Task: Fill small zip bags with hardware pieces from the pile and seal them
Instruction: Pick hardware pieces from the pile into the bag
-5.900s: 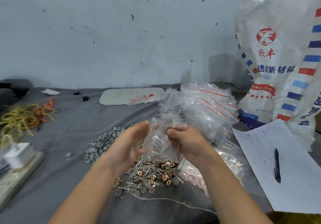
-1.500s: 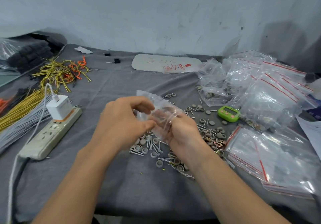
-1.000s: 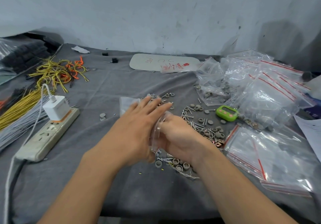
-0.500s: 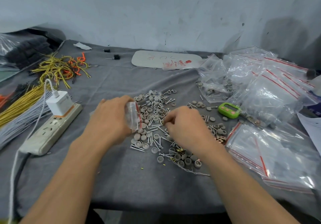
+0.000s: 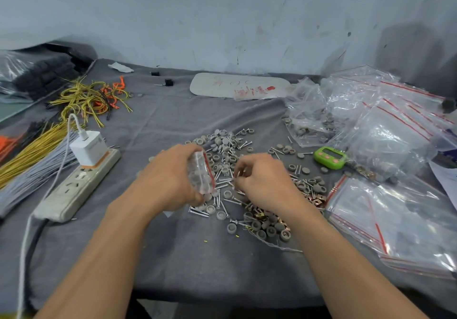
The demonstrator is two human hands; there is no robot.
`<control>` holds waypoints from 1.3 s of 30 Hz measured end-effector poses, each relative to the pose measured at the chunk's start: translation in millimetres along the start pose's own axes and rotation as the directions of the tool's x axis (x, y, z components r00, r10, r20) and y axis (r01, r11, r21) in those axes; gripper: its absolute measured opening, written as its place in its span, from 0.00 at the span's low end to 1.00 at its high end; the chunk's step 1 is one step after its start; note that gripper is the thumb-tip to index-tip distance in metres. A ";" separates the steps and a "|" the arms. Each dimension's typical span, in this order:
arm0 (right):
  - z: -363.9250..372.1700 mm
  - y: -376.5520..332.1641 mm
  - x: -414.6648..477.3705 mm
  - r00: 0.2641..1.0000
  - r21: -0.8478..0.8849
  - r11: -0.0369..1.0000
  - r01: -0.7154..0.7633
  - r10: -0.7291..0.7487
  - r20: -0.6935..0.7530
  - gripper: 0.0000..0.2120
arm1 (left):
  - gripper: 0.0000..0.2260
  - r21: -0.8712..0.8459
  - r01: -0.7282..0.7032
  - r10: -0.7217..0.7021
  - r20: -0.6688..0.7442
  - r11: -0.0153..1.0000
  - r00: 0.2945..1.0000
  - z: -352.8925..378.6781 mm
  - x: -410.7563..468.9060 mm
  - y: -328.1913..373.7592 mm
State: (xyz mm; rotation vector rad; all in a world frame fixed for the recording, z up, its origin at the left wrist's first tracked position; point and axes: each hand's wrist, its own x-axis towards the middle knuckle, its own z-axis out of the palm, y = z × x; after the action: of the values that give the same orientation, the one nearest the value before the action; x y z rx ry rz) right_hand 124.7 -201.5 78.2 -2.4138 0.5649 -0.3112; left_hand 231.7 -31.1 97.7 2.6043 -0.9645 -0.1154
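Hands have parted since a second ago: left hand (image 5: pixel 170 182) now holds the bag (image 5: pixel 200 172) in its grip, mouth toward the pile (image 5: pixel 227 155) on the tabletop (image 5: pixel 197 257). Right hand (image 5: pixel 264 182) curls over the pile, grip narrow, catch unclear. If the mouth sags shut, the drop will miss.

I took my right hand (image 5: pixel 264 185) off the small clear red-striped zip bag (image 5: pixel 201 172) and pinched pieces from the pile of grey caps and screws (image 5: pixel 223 145); my left hand (image 5: pixel 168 180) kept the bag alone, beside the pile.
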 end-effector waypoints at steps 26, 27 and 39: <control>-0.1 -20.8 -11.0 0.987 -0.418 0.906 0.068 0.000 0.160 0.04 | 0.18 -0.990 -0.135 -0.162 -0.129 -0.026 0.978 -32.6 -10.8 17.7; 3.1 -22.5 -11.8 0.987 -0.445 0.893 0.068 0.005 0.161 0.04 | 0.15 -0.991 -0.130 -0.168 -0.122 -0.039 0.978 -33.5 -11.7 15.8; -0.4 -12.6 -6.7 0.996 -0.204 0.978 -0.049 0.062 0.058 0.04 | 0.34 -0.356 -0.170 -0.103 -0.633 0.919 0.767 -29.1 -10.3 7.3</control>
State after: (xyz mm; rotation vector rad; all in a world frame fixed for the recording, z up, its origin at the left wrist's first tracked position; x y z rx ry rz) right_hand 122.7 -189.7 86.0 -2.5868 0.6617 -0.1582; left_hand 225.1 -20.7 127.0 2.0064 -0.6397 0.5182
